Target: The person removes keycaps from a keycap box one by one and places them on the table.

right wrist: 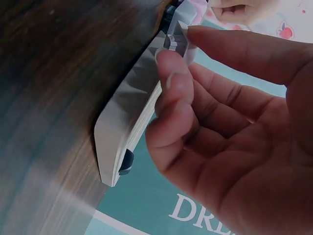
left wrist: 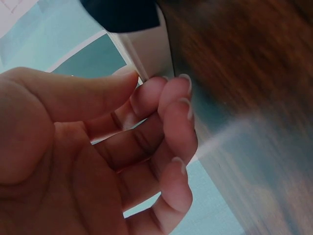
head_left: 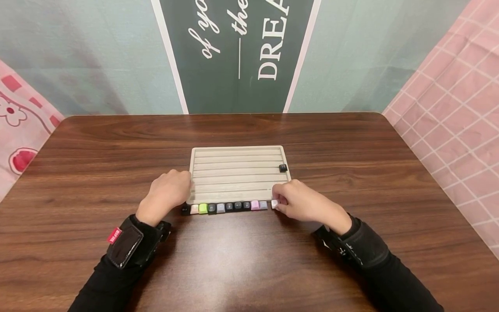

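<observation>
A cream ridged tray (head_left: 238,171) lies flat on the table. At its left edge is my left hand (head_left: 165,195); the left wrist view shows thumb and index finger pinching the tray's edge (left wrist: 149,56). My right hand (head_left: 300,203) is at the near right corner, pinching a small white keycap (head_left: 274,203) between thumb and fingertips. Several keycaps (head_left: 229,207) in black, green, pink and grey form a row along the tray's near edge. The held keycap is at the right end, a small gap from the grey-blue one (head_left: 263,205). One black keycap (head_left: 283,168) sits on the tray's right side.
Brown wood-grain table (head_left: 234,260) surrounds the tray. Behind it hangs a teal and dark green backdrop (head_left: 234,86) with white lettering. Pink cloth hangs at both sides, with a white grid on the right one (head_left: 460,108).
</observation>
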`<state>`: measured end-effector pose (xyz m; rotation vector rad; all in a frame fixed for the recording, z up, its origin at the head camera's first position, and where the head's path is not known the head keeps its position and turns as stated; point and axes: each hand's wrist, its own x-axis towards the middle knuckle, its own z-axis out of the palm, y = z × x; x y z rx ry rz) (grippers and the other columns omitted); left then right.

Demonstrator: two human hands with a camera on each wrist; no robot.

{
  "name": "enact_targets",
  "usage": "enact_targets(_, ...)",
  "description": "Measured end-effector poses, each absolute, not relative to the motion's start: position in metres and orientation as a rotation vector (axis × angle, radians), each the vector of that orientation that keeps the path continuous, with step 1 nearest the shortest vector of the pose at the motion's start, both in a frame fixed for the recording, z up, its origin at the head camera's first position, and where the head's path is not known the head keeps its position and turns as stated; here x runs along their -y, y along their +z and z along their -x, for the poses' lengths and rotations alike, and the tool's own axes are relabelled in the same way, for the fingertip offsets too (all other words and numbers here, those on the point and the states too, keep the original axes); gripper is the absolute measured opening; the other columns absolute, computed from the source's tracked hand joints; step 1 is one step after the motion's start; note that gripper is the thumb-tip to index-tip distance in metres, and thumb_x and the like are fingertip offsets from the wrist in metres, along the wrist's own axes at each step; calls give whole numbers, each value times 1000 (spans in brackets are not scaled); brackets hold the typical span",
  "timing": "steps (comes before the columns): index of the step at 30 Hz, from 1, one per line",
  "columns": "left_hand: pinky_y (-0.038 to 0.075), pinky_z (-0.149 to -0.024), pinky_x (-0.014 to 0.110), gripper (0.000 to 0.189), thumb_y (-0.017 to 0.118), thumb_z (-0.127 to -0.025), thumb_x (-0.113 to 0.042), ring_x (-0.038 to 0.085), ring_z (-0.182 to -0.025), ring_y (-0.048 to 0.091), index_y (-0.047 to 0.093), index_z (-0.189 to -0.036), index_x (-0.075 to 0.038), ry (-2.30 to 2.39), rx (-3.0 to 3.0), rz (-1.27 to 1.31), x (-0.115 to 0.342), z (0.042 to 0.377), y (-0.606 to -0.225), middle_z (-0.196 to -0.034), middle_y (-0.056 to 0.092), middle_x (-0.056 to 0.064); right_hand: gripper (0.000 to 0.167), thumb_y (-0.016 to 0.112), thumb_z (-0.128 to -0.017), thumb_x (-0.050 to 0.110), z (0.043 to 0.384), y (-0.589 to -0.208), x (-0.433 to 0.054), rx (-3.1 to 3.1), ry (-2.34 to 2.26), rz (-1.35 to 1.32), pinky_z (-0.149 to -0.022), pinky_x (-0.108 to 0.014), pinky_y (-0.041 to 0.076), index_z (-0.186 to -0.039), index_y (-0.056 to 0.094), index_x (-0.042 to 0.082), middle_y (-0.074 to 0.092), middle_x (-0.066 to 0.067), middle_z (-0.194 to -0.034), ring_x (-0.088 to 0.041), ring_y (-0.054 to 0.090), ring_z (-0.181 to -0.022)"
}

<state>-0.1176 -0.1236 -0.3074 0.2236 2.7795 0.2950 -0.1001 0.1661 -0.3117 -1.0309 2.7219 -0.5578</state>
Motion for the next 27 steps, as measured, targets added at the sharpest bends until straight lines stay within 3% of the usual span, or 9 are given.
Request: enact_targets(27,43,-52,42,20,44,-91,-12,29,-65,55,56,-78,-2,295,-2798,-236,124,117,-308,-78,58,18,24,69,-73,2,95,-311,-163,-2734,-378,934,-49,-25,37,-64,48,9,42,4,-57,-10,41,-53)
